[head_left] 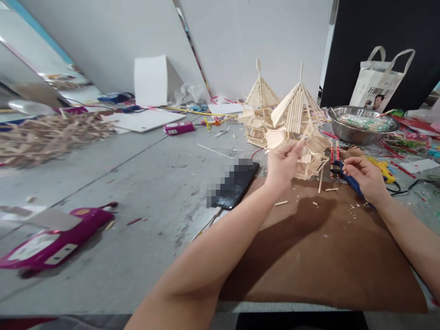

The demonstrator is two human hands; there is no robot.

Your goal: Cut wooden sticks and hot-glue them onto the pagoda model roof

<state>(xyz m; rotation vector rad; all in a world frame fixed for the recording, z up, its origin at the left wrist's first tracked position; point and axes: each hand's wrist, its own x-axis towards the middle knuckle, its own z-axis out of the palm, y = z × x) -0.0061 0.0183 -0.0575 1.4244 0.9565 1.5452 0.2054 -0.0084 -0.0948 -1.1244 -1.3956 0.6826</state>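
Fine handwork over a brown board [326,261], seemingly on the front stick model [292,120]; the next move calls for a light touch.
On the worktop [154,192], the right hand [367,178] curls at blue pliers [349,180], their nose slanting away leftward; its grip cannot be told. The left hand [284,160] pinches before the model, perhaps on a stick, unclear. The model stands by the board's far edge, spire up, long axis upright.

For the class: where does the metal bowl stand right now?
In the head view, the metal bowl is toward the right, beyond the right hand, in front of the white tote bag and right of the stick houses.
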